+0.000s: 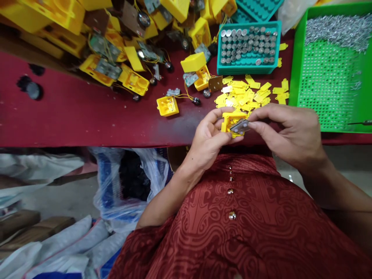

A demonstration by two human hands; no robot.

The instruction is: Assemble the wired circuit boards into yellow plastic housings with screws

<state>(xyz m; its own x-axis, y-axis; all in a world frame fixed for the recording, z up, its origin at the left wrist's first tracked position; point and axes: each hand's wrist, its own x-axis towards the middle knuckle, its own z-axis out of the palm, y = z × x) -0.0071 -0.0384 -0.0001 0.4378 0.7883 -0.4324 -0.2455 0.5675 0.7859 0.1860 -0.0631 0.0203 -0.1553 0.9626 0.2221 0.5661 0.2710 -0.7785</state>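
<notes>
My left hand (207, 133) is closed around a small yellow plastic housing (228, 119), its hollow side facing up. Between the thumb and fingertips of my right hand (286, 130) is a small grey circuit board (240, 126), tilted over the housing's opening and partly inside it. Whether the board touches the inside I cannot tell. Just beyond my hands lies a loose pile of flat yellow plastic tabs (245, 95). To the left on the table sits another open yellow housing (167, 106), with wires running to a small round dark part (196, 101).
A teal tray (248, 71) of round metal cells stands behind the tabs. At right is a green perforated tray (299, 77) with many small metal pieces (337, 31) and a screwdriver-like tool (364, 123). Wired yellow housings (133, 79) crowd the back left of the red table (87, 116).
</notes>
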